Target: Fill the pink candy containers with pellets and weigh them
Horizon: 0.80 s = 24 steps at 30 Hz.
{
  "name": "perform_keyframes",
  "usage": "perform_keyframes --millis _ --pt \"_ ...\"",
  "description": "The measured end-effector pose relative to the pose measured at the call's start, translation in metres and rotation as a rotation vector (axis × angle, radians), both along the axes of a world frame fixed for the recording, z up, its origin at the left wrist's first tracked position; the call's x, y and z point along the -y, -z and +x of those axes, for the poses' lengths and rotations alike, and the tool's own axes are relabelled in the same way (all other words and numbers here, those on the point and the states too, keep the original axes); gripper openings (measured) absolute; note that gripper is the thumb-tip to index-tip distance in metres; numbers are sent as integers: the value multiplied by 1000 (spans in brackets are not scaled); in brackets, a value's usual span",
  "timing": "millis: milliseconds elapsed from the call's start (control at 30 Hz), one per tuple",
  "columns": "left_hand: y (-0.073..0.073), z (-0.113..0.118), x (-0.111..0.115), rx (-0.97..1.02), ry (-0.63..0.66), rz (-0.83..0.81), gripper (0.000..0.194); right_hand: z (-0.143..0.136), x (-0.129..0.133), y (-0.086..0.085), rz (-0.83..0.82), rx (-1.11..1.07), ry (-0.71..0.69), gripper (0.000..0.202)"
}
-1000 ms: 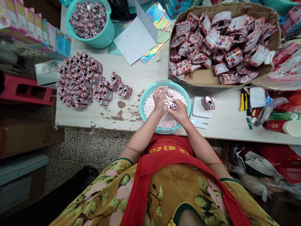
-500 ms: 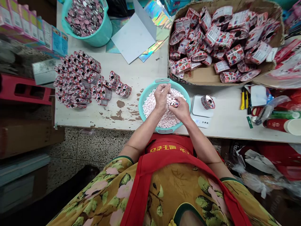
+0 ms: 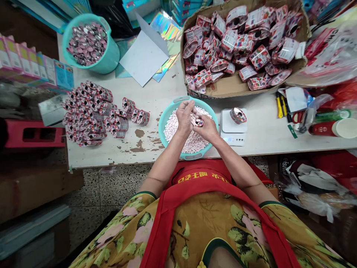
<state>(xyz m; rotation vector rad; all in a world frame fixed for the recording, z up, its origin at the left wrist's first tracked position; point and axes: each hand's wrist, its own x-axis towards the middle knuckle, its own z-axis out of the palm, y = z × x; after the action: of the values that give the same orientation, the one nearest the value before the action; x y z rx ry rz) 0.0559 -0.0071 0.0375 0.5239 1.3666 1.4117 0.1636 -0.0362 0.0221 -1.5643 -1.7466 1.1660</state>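
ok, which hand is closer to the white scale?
Right. The right hand is over the near-scale side of the turquoise bowl, just left of the white scale. The left hand is also over the bowl, farther left.

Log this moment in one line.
left hand: above pale pieces in basin | right hand: holding printed container | scale: another container on top

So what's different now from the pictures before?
Only the camera's view swung round a bit, so most things sit further left in the picture. Nothing was visibly taken or let go. The left hand and right hand stay over the basin, the right still holding a printed container; another container stays on the scale.
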Motion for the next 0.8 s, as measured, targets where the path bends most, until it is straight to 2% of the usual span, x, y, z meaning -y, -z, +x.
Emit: perform_keyframes --millis 267,467,600,800 --pt "-6 8 -2 -4 63 28 36 8 -1 -4 -3 -69 65 32" --pt "-22 14 -3 50 53 64 36 11 1 0 51 -255 77 38" --pt "-31 12 1 70 -26 110 35 7 3 4 70 -384 64 41" --pt "-32 6 3 205 -3 50 35 5 5 12 -31 -445 83 43"
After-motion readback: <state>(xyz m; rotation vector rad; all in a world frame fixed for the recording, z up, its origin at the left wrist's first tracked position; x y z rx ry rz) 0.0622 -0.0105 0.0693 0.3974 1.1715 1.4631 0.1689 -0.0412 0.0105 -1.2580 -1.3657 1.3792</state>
